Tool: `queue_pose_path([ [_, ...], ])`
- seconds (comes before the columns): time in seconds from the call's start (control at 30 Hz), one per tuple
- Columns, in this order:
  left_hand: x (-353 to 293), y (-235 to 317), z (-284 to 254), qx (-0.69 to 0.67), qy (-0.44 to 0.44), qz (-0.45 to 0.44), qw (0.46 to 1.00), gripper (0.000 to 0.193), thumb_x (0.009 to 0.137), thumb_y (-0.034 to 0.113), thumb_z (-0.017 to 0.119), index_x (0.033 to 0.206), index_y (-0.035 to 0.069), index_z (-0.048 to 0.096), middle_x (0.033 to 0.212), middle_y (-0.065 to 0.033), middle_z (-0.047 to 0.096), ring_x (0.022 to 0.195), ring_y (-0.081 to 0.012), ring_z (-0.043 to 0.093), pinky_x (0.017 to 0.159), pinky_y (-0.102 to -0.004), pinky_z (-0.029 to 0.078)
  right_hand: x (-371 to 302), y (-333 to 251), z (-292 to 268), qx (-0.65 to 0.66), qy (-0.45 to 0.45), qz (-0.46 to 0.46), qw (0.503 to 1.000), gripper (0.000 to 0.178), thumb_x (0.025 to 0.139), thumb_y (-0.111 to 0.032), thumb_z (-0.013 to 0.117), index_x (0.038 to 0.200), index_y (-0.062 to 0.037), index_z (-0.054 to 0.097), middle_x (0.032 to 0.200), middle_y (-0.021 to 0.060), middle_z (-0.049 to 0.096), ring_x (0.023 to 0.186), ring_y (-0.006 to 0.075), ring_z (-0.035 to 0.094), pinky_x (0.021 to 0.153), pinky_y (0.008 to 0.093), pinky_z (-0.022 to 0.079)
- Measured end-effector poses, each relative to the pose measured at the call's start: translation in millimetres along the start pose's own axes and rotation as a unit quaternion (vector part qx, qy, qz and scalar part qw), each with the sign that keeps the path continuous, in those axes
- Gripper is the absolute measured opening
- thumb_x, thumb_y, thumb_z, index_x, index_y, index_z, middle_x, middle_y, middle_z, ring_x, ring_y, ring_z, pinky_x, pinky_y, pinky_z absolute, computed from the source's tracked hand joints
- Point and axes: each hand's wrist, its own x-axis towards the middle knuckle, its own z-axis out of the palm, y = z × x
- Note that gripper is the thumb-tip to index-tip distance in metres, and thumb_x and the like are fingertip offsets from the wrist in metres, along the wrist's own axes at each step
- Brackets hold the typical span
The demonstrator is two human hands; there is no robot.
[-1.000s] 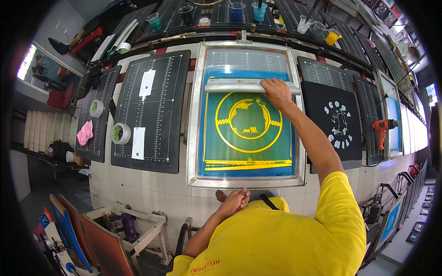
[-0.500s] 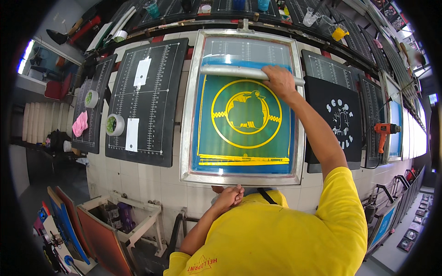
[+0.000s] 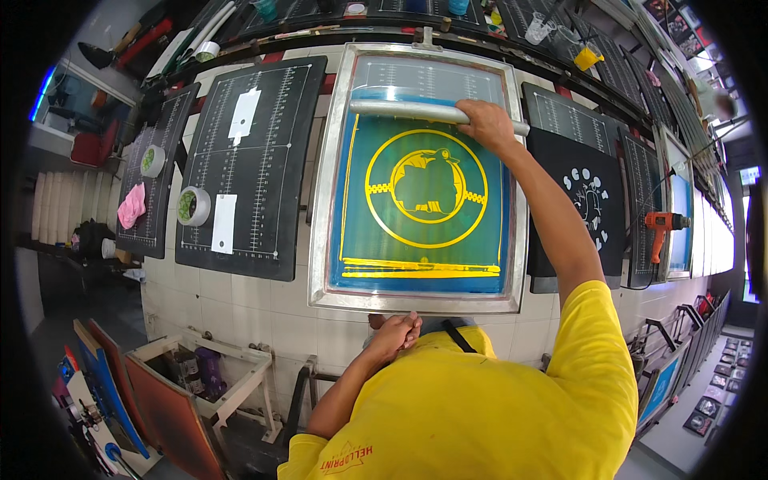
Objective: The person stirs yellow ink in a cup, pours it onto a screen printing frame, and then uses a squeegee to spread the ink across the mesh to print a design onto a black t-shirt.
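Note:
My right hand [image 3: 488,124] grips the right part of a long silver squeegee [image 3: 404,110], which lies across the far part of a metal-framed printing screen [image 3: 320,240]. The mesh is blue-green and carries a yellow ring design [image 3: 428,188] with an animal figure in its middle. Streaks of yellow ink [image 3: 420,269] run across the near end of the mesh. Close to the near edge of the frame, my left hand [image 3: 396,334] is closed. Its curled fingers hide whatever they may hold.
Black printing boards [image 3: 240,172] flank the screen. A black printed shirt [image 3: 580,200] covers the right one. Two tape rolls [image 3: 194,206] and a pink cloth [image 3: 132,206] lie left. An orange heat gun [image 3: 662,232] is at right. Beyond the rail stands a yellow ink cup [image 3: 588,57].
The whole view has shifted slightly, so the screen and boards appear a little higher. My right hand stays on the squeegee at the far end, and my left hand remains closed near the frame.

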Motion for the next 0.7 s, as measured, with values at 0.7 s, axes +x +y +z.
queue_pose_path([
  [0.7,-5,2,3,-0.031,0.006,0.002,0.999,0.034,0.108,0.033,0.041,0.085,0.009,0.05,0.064,0.0026,0.038,0.052,-0.0078,0.034,0.049,-0.0228,0.028,12,-9,7,0.011,-0.064,0.036,0.997,0.029,0.079,-0.025,0.072,0.106,-0.0155,0.065,0.097,0.0122,0.07,0.094,0.0343,0.066,0.081,0.0469,0.052],
])
